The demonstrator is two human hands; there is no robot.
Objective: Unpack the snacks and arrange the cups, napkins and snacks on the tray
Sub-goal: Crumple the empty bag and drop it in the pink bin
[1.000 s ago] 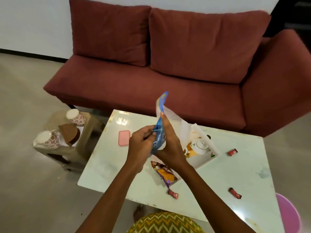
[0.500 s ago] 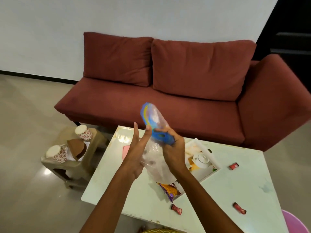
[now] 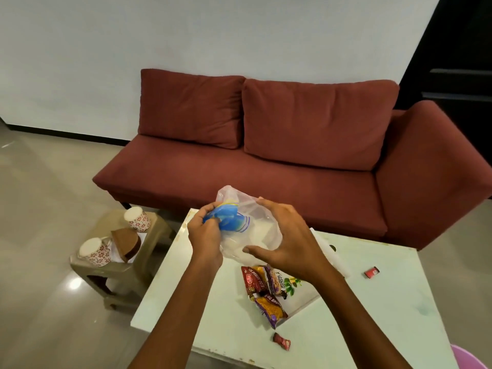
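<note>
head view: both hands are raised above the white table (image 3: 372, 302), working a clear plastic bag (image 3: 255, 233) that has a blue printed patch. the left hand (image 3: 206, 235) has its grip pinched together on the blue part of the bag. the right hand (image 3: 287, 243) has its grip spread apart, fingers (image 3: 266, 202) curved over the bag's far side and thumb pointing left beneath it; whether it presses the plastic i cannot tell. below the hands, three snack packets (image 3: 266, 291) lie overlapping on the near corner of a white tray (image 3: 300, 296), the purple and orange one hanging over the tray's edge onto the table. a small red sweet (image 3: 281, 341) lies on the table near its front edge, and another red sweet (image 3: 372, 271) lies well apart to the right. left of the table, a low stool (image 3: 122, 270) carries two flowered cups (image 3: 137, 219) turned upside down, with a brown object between them. a red sofa (image 3: 266, 161) stands behind the table.
</note>
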